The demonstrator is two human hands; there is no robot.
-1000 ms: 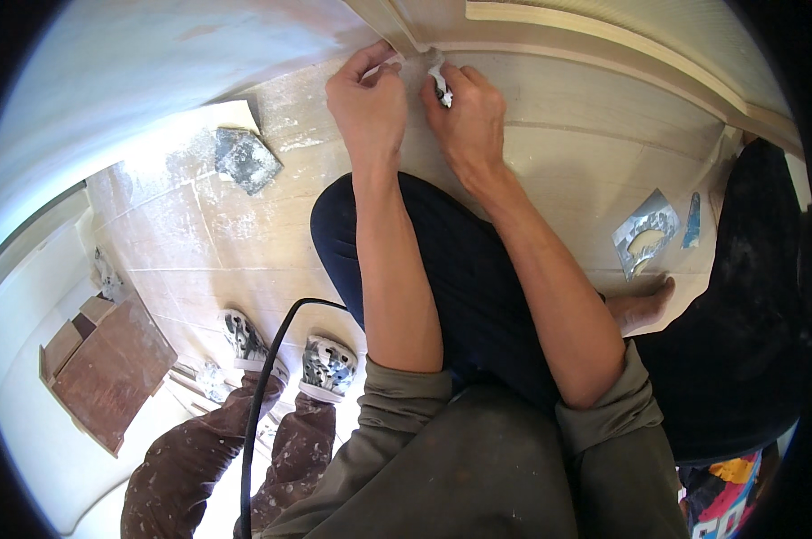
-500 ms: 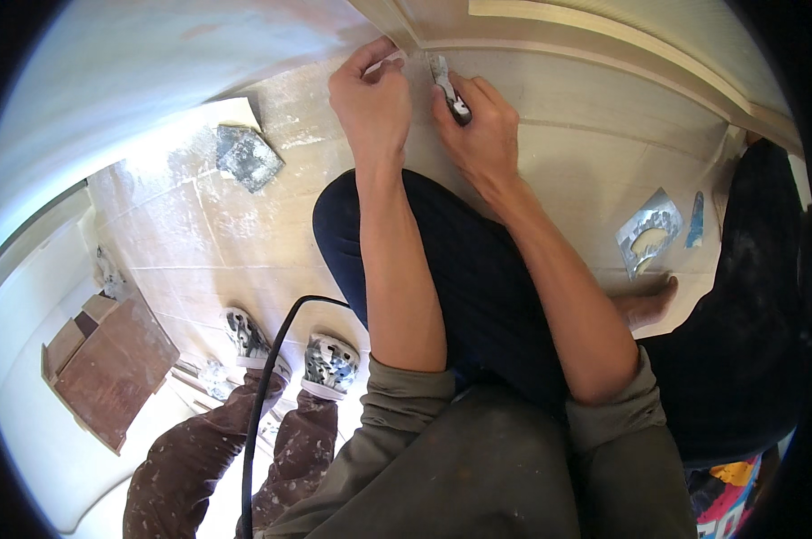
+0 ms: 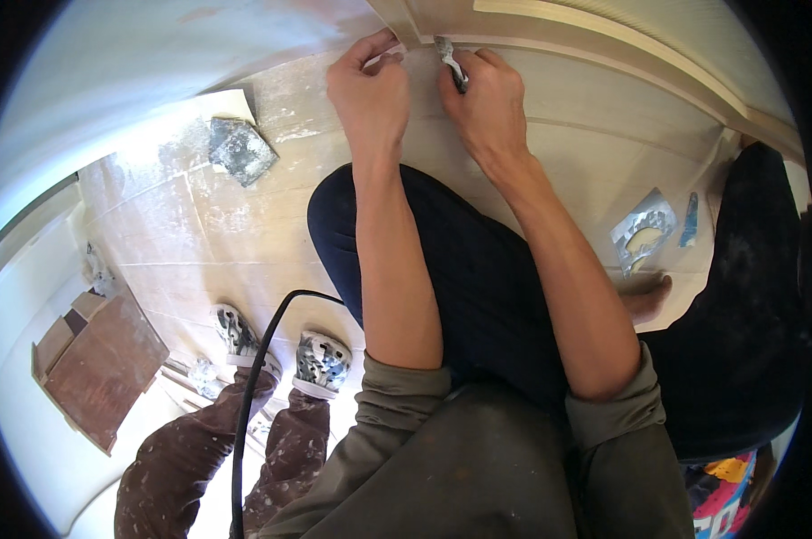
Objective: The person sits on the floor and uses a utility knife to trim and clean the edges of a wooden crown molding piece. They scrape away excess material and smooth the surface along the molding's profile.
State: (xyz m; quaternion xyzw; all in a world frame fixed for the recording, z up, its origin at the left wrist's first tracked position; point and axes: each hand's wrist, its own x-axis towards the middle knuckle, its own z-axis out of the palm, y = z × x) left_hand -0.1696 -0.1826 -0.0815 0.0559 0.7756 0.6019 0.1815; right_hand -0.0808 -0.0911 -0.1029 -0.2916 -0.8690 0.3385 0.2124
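My left hand is at the corner where the wall meets the pale wooden trim. Its thumb and index finger pinch together beside a small whitish bit that I cannot make out. To its right, my right hand grips a short, flat hand tool with a stained metal blade and a darker handle. The blade points away from me, and its tip meets the lower edge of the trim. Fingers cover most of the tool's handle.
A grey, powder-smeared square lies by the left wall. At right are an opened silver packet and a narrow blue tool. Behind on the left, a person in patterned clogs stands near a brown wooden box. A black cable loops beside my knee.
My right hand has moved the tool forward, bringing its blade up to the trim's edge. My left hand keeps its pinch at the corner. The whole view has shifted slightly.
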